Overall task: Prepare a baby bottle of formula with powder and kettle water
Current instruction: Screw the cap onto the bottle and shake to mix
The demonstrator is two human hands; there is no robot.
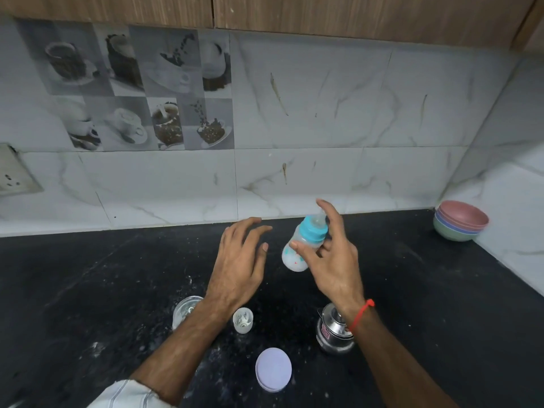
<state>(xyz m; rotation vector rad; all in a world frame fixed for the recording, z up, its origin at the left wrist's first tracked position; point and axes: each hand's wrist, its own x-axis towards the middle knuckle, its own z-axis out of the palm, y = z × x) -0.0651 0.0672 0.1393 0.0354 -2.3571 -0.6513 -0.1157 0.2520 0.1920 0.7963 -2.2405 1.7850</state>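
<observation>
A small baby bottle (297, 251) with a blue collar and clear teat is held tilted above the black counter, milky liquid inside. My right hand (332, 260) grips it between thumb and fingers, index finger raised near the teat. My left hand (238, 260) hovers just left of the bottle, fingers spread, holding nothing. A steel kettle (334, 334) stands below my right wrist. The bottle's clear cap (243, 319) lies on the counter under my left wrist. A glass jar (185, 312) is partly hidden by my left forearm.
A round lilac lid (273, 369) lies on the counter (88, 290) near the front. Stacked pastel bowls (459, 220) sit in the far right corner. White powder specks dot the counter. A wall socket (13, 172) is at far left.
</observation>
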